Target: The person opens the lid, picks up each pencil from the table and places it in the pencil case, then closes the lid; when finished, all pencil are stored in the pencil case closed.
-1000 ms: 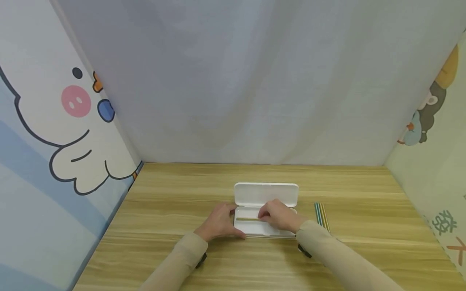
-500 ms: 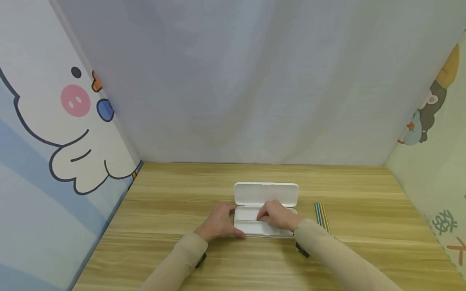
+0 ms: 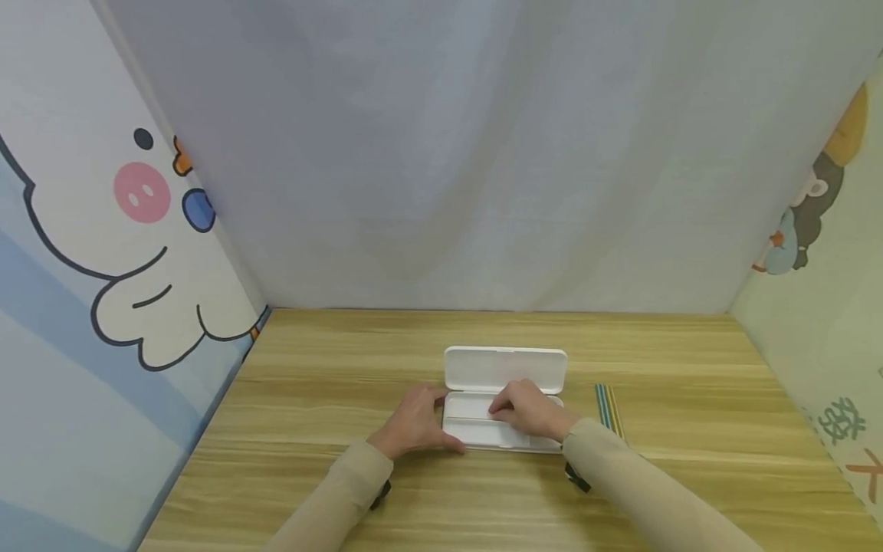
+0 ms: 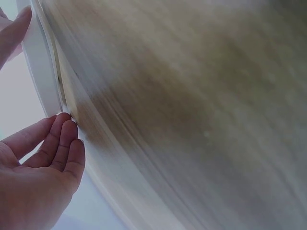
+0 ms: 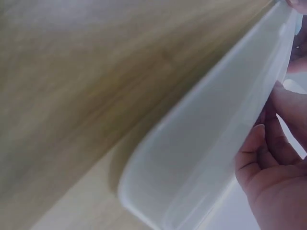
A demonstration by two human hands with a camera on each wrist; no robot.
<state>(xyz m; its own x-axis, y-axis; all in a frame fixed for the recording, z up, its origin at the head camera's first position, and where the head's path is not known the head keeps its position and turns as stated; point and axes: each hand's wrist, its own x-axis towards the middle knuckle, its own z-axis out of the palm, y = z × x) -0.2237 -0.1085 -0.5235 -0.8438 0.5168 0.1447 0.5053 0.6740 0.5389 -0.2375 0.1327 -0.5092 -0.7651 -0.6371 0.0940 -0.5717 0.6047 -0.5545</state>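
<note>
A white pencil case (image 3: 483,434) lies open on the table, its lid (image 3: 505,370) raised at the back. My left hand (image 3: 412,424) grips the case's left end, thumb at the front edge and fingers at the back corner. In the left wrist view its bent fingers (image 4: 62,143) meet the case's rim. My right hand (image 3: 530,409) is over the back compartment with curled fingers pointing down into it. In the right wrist view the case's outer wall (image 5: 192,139) hides what lies beneath those fingertips, so I cannot tell whether they pinch anything.
Several thin pencil-like sticks (image 3: 610,410), blue-green and gold, lie side by side right of the case, partly behind the right sleeve (image 3: 641,475). The wood-grain table (image 3: 331,353) ends at a pale curtain (image 3: 428,192) behind, with printed panels on both sides.
A second ago a gold stick showed above the case under the right hand; it has sunk from sight. The right hand dipped, then shifted slightly right. The left hand has stayed put.
</note>
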